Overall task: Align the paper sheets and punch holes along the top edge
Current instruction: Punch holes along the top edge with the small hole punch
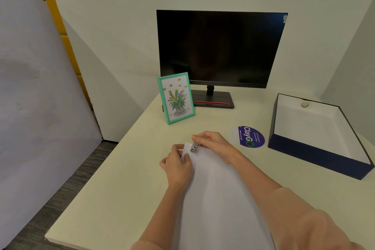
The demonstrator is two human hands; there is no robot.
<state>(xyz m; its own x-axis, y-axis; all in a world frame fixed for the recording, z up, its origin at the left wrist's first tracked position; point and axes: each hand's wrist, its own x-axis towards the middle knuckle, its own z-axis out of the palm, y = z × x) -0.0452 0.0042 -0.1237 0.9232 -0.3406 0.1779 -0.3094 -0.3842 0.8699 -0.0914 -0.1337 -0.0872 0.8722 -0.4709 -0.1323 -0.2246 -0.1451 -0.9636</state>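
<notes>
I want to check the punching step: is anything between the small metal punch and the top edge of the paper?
No, nothing visible. The right hand holds the punch on the paper edge; the left hand pinches the corner beside it.

Your left hand [177,165] pinches the paper sheets [213,189] at their top corner; your right hand [213,144] grips the metal punch [194,146] there, above the counter [121,178].

Lighting was soft and even, shadows faint; the wide lens bent the edges, and everything looked slightly blurry, maybe compression.
</notes>
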